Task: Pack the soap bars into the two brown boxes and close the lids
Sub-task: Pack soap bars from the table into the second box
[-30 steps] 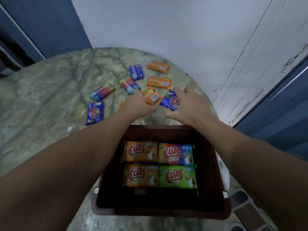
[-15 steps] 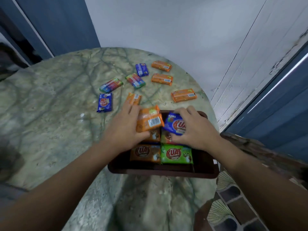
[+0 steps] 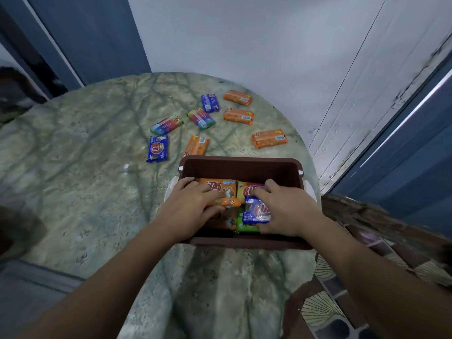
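both hands inside the brown box [image 3: 241,167] at centre frame, setting soap bars on the packed layer.

left hand [image 3: 189,206] pinches an orange bar [image 3: 228,202] on edge; right hand [image 3: 286,211] curls round a blue bar [image 3: 256,212], over orange and green bars already inside. half a second ago both bars were above the rim; now they are down in the box. beyond it, eight loose bars [image 3: 269,138] lie on the marble table [image 3: 73,167].
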Demonstrator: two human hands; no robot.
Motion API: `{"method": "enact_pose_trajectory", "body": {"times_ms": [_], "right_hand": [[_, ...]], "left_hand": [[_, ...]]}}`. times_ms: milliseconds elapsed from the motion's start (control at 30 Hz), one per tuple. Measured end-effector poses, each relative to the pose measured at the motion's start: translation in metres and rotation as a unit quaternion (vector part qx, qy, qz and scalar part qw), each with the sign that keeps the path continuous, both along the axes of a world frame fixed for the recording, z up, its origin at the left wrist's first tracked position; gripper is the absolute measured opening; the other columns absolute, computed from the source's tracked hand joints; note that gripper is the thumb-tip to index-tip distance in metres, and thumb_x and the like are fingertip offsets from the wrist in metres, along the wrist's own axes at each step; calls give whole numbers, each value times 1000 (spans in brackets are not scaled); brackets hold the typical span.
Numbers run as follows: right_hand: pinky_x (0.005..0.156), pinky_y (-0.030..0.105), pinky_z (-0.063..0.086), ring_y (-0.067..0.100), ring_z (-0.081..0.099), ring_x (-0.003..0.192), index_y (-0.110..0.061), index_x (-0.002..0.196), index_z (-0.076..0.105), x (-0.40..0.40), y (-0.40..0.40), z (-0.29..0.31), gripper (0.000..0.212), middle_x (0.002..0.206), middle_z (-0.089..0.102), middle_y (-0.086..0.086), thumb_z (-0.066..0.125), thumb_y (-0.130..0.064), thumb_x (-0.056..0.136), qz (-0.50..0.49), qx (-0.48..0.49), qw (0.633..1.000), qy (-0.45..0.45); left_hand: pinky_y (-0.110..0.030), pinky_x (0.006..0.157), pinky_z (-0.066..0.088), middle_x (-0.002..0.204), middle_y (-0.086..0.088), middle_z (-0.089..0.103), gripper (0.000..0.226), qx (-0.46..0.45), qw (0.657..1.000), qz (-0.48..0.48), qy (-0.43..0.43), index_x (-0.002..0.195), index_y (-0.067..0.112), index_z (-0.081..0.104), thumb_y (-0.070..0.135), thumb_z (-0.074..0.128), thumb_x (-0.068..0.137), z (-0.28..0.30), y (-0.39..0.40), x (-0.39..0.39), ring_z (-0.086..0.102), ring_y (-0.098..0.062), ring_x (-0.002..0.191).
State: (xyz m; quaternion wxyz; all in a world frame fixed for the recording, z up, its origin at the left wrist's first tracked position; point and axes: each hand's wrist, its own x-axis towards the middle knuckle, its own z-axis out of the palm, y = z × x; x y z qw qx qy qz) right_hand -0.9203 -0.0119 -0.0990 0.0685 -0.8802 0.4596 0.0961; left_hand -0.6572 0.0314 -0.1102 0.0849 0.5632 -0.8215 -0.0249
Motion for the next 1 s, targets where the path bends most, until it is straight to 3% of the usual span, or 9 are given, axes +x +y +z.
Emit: {"method": "enact_pose_trajectory", "body": {"times_ms": [133,267,433,533,633,733,1000], "right_hand": [[77,39,56,23,62,101,-35,144,37,1,-1,-1,86,127,44,-3,65,-75,74,4,3,1000,-2],[85,39,54,22,57,111,-35,149,37,2,-2,1,87,130,45,-2,66,-73,78,11,7,1000,-8],[90,37,53,20,55,117,-35,151,37,3,0,1,86,130,47,-4,65,-73,79,23,7,1000,-14],[90,39,53,21,58,115,-31,148,39,4,1,1,84,130,50,-4,67,-71,79,35,6,999,-11],[94,38,52,20,57,120,-29,144,40,5,1,0,81,135,53,-4,68,-69,79,41,5,999,-16],[98,40,52,21,54,125,-27,144,40,5,1,0,82,140,53,-3,69,-69,80,43,10,999,-14],[96,39,52,21,51,125,-25,146,41,7,0,-2,82,141,49,-2,65,-73,83,72,-2,997,7]], "left_hand": [[-30,92,37,114,7,71,45,15,997,31,67,133,28,62,54,42,101,6,-1,0,64,-18,100],[-27,97,34,99,12,76,40,31,999,21,16,134,45,59,52,34,105,5,0,-2,65,-9,89],[-33,99,35,102,13,74,33,30,999,13,7,133,49,57,48,38,106,7,-4,-4,63,-11,101],[-35,101,35,119,13,67,36,33,999,12,-22,136,49,52,54,37,104,3,-5,-4,57,-14,111],[-38,108,33,135,12,54,55,54,995,-6,-82,142,48,43,67,51,92,1,-6,-3,48,-16,122],[-39,112,30,142,12,51,70,71,990,-17,-120,145,44,39,67,63,83,2,-8,-5,46,-16,129],[-40,112,31,145,12,48,59,78,987,-53,-131,145,47,44,60,61,89,-2,-12,-6,43,-16,134]]}}
